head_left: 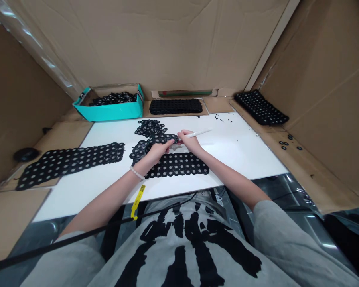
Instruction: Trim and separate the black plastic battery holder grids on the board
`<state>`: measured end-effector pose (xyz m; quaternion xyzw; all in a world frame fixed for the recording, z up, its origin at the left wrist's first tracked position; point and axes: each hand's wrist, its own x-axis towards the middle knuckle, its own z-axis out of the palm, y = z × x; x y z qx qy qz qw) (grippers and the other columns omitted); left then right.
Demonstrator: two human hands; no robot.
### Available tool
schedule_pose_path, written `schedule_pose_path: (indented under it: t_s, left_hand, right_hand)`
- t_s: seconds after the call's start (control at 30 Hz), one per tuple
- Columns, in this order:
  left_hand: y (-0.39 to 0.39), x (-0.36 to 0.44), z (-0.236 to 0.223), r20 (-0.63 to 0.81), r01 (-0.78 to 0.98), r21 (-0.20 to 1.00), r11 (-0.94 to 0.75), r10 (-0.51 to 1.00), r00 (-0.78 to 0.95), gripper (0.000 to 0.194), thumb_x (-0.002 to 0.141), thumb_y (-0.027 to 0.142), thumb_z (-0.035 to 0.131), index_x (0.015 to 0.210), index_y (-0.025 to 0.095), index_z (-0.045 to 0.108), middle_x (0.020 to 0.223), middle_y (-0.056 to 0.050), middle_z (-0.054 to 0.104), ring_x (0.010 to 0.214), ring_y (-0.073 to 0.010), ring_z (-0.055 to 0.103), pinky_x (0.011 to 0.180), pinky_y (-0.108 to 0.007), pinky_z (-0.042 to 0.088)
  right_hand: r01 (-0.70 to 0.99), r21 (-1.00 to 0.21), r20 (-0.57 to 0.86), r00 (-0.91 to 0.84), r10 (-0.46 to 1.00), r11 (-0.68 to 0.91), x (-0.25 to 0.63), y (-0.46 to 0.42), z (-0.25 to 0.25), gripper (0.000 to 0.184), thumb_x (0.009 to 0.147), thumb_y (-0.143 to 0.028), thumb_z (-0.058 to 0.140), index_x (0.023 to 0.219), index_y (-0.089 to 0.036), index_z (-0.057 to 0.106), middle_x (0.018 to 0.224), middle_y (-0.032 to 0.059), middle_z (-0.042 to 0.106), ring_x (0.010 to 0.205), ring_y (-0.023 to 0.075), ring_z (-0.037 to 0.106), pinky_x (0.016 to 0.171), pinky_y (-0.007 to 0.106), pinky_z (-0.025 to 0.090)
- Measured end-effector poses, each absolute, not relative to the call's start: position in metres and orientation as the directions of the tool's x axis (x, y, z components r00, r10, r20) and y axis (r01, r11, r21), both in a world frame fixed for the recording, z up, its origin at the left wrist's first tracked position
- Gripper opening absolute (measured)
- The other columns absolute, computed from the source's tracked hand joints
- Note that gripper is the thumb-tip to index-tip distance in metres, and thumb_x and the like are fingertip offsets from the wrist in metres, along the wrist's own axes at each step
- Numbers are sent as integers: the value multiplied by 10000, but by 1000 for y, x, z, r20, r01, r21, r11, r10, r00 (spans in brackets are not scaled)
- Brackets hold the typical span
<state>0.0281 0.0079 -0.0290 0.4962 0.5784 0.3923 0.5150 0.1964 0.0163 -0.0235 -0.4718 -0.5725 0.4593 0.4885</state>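
Your left hand (pixel 157 152) pinches one black dotted strip (pixel 163 138) over the counter (pixel 242 151); your right hand (pixel 188 140) grips one white pen-like tool (pixel 201 132) near the strip. One teal box (pixel 113 111), back left.

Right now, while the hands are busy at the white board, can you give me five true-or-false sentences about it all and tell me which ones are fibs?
1. The right hand holds a white pen-like tool. True.
2. The turquoise box stands at the back right corner. False: the turquoise box is at the back, on the left.
3. A pale beaded bracelet is on the left wrist. True.
4. The left hand grips the yellow tag. False: the left hand holds a black dotted piece, and the yellow tag is on the black cable.
5. A few small black rings lie on the cardboard at the right. True.
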Motion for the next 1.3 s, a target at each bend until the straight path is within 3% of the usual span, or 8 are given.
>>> schedule_pose_path:
  t_s: [0.2,0.47,0.7,0.8,0.97,1.07,1.17,1.3]
  left_hand:
    - [11,35,-36,-218,-91,972,218,976,15,319,603,383,849,521,170,626,568,-22,588,565,-135,462,599,-301,373]
    - [8,37,-24,-226,-126,963,237,970,92,305,553,405,863,619,153,704,581,-13,582,558,-115,429,558,-276,341]
    - [2,36,-18,-233,-200,951,236,972,39,393,562,476,859,679,135,702,627,-12,581,596,-116,477,584,-264,369]
    - [3,33,-25,-173,-61,983,171,985,-25,432,617,566,803,658,149,699,606,-20,583,609,-143,498,612,-279,381]
    - [3,26,-31,-103,210,968,136,982,-161,454,660,622,750,545,191,662,531,-28,573,630,-205,542,657,-314,388]
    - [-2,27,-25,-46,259,963,80,990,-134,387,701,575,740,602,203,706,638,-54,662,749,-253,607,750,-325,427]
    - [-7,30,-19,-3,262,965,21,998,-66,315,755,523,714,791,215,769,880,-68,745,968,-285,638,917,-334,431]
    - [-9,33,-15,40,242,970,-30,999,-36,274,755,463,728,877,221,763,1008,-68,747,1107,-286,621,1026,-351,407]
  right_hand:
    - [387,-873,271,-116,956,295,191,7,-20,329,909,-364,454,624,-222,371,565,-29,517,608,147,500,629,279,370]
    - [441,-858,258,-72,964,263,195,19,-22,350,902,-388,477,606,-221,392,589,-23,520,633,154,488,628,281,347]
    - [95,-975,209,70,975,202,211,18,-12,324,754,-495,680,716,-220,514,517,-67,487,503,109,441,544,240,369]
    - [-61,-985,158,33,987,160,213,15,-1,332,689,-482,747,712,-200,575,598,-32,568,577,113,529,599,245,446]
    - [-476,-867,-80,-159,984,-147,205,11,8,275,704,-392,751,869,-190,662,724,16,665,704,139,646,762,288,541]
    - [-499,-839,-126,-206,970,-215,200,11,4,255,674,-333,796,829,-189,656,766,27,684,732,136,653,784,281,549]
    - [-441,-881,-79,-221,972,-172,199,11,-1,292,645,-379,822,777,-183,650,769,7,668,707,109,620,739,251,537]
    - [-413,-901,-44,-222,974,-135,199,9,-2,365,620,-463,816,793,-193,641,811,-14,653,753,107,614,743,256,538]
